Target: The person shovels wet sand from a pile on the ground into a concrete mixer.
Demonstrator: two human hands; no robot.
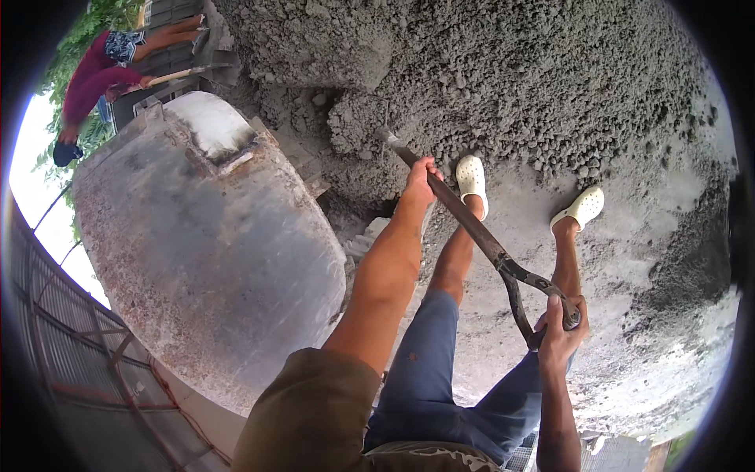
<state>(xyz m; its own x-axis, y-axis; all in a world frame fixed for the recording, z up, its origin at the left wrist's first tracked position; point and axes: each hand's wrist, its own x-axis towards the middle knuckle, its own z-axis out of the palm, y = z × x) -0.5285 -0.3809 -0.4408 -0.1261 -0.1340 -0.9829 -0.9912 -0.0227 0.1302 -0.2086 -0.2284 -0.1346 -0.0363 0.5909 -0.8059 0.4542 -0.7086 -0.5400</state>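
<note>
My left hand (422, 179) wraps round the lower shaft of a shovel (472, 224). My right hand (562, 330) grips the dark D-shaped handle at its upper end. The shaft slants from my right hand up and left to the pile. Its lower end meets a heap of wet grey concrete mix (503, 79), and the blade is hidden or covered by the mix. A clump of mix (358, 122) lies around that end.
Left of me stands a large rounded metal body (212, 236), rusty and smeared with cement. Beyond it, a person (98, 79) in a maroon top holds another shovel (177, 76). My feet in white clogs (472, 179) stand on the grey floor at the heap's edge.
</note>
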